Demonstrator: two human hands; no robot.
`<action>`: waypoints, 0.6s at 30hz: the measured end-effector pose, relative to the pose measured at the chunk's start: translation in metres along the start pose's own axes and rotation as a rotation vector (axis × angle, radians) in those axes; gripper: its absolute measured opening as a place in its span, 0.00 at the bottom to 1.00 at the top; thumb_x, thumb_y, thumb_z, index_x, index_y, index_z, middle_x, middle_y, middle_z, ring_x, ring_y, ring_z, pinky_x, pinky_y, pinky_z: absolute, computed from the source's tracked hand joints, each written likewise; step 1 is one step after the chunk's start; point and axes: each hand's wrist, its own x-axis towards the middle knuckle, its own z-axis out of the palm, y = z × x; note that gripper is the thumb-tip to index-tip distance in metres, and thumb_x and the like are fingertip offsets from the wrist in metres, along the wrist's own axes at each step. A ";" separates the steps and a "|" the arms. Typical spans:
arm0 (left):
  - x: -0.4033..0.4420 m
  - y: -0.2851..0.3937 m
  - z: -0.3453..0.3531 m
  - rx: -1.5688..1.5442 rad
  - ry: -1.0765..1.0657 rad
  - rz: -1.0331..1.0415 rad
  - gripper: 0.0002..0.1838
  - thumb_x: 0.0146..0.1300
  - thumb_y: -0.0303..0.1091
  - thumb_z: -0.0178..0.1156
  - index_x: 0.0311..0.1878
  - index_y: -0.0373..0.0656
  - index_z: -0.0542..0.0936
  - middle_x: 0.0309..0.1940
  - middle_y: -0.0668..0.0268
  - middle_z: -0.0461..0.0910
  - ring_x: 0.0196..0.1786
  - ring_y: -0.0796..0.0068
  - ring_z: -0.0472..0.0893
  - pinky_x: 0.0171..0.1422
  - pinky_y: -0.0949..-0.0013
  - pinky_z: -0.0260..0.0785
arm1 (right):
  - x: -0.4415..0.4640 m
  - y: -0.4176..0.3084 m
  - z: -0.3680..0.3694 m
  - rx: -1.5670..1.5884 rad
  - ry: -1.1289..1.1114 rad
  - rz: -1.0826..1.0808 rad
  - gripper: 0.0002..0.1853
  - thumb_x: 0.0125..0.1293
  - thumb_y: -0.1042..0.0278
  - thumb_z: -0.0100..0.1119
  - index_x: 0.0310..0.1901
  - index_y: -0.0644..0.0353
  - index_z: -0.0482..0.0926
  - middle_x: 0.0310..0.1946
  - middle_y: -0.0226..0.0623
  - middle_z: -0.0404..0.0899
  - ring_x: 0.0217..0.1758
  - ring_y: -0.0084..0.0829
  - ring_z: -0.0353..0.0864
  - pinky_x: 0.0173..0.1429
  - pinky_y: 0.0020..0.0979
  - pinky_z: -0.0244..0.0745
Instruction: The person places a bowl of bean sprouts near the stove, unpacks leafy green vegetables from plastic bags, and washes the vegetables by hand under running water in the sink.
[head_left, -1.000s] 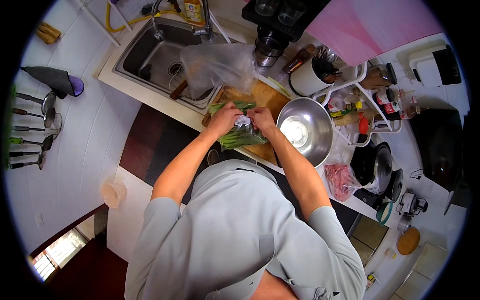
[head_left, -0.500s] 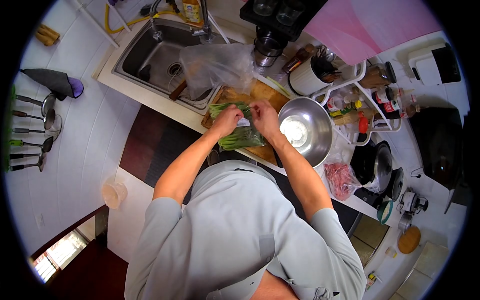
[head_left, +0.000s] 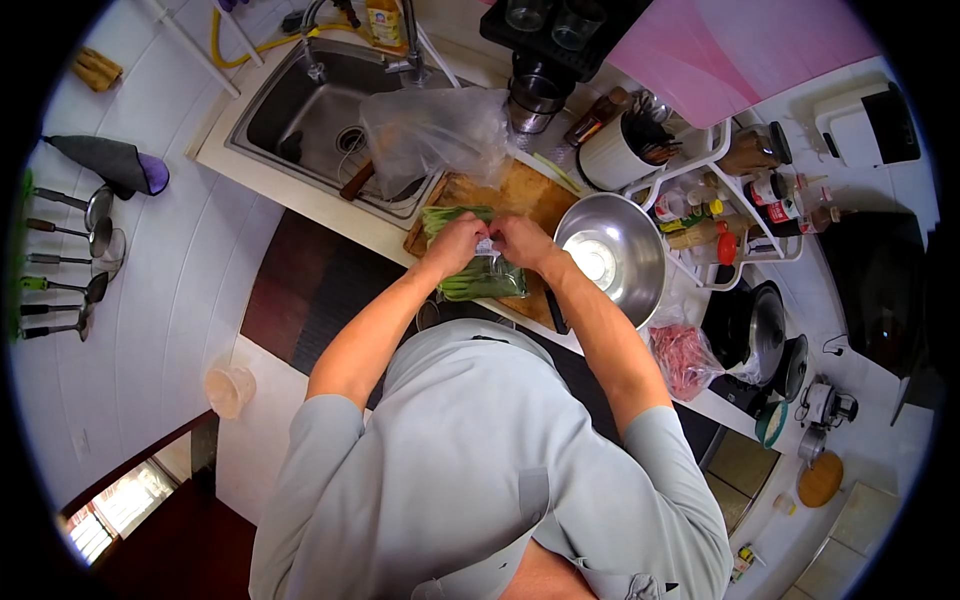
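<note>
A clear plastic package of long green vegetables (head_left: 482,276) lies across the near part of a wooden cutting board (head_left: 540,197). My left hand (head_left: 459,243) has its fingers closed on the package at a small white label. Right beside it, my right hand (head_left: 521,242) pinches the package from the other side of the label, and the two hands nearly touch. A steel bowl (head_left: 640,262) stands just right of the board. The dark handle of a knife (head_left: 556,313) shows at the board's near right edge, below my right forearm.
A crumpled clear plastic bag (head_left: 435,125) lies between the board and the sink (head_left: 310,100). To the right are a utensil holder (head_left: 612,158), a rack of bottles (head_left: 745,240), a bag of pink meat (head_left: 684,362) and a lidded black pan (head_left: 745,330).
My right hand has come down and slightly left from the package's top edge to the label. My left hand has stayed nearly in place, and the package has barely shifted.
</note>
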 end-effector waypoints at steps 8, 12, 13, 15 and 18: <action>0.001 -0.001 0.000 0.072 -0.015 0.001 0.05 0.62 0.24 0.58 0.39 0.36 0.82 0.37 0.51 0.77 0.43 0.47 0.78 0.47 0.54 0.70 | -0.001 -0.003 0.010 -0.062 -0.004 0.092 0.09 0.55 0.68 0.66 0.37 0.60 0.83 0.39 0.47 0.81 0.45 0.50 0.82 0.49 0.45 0.76; 0.001 0.002 0.000 0.081 -0.023 -0.016 0.05 0.62 0.24 0.58 0.38 0.36 0.82 0.37 0.51 0.77 0.44 0.47 0.78 0.49 0.53 0.70 | 0.000 0.012 0.019 -0.031 0.046 0.083 0.07 0.55 0.69 0.65 0.35 0.60 0.83 0.39 0.46 0.81 0.44 0.50 0.81 0.49 0.45 0.76; 0.002 0.002 0.000 0.081 -0.031 -0.026 0.05 0.62 0.24 0.58 0.38 0.36 0.82 0.38 0.51 0.77 0.45 0.47 0.78 0.49 0.53 0.70 | 0.001 0.015 0.020 -0.027 0.065 0.058 0.07 0.55 0.69 0.64 0.35 0.60 0.84 0.38 0.47 0.82 0.43 0.51 0.82 0.48 0.46 0.77; 0.002 0.000 0.002 0.081 -0.041 -0.032 0.05 0.62 0.24 0.57 0.38 0.36 0.82 0.38 0.51 0.77 0.45 0.47 0.78 0.50 0.53 0.70 | 0.000 0.016 0.018 -0.023 0.087 0.035 0.06 0.56 0.69 0.62 0.34 0.59 0.84 0.37 0.48 0.84 0.43 0.52 0.83 0.47 0.47 0.77; 0.004 -0.006 0.006 0.050 -0.026 -0.047 0.06 0.61 0.24 0.57 0.38 0.36 0.82 0.38 0.50 0.77 0.45 0.46 0.79 0.50 0.53 0.71 | -0.004 0.009 0.015 0.016 0.102 0.009 0.06 0.56 0.70 0.61 0.34 0.59 0.84 0.36 0.47 0.84 0.42 0.52 0.83 0.47 0.47 0.77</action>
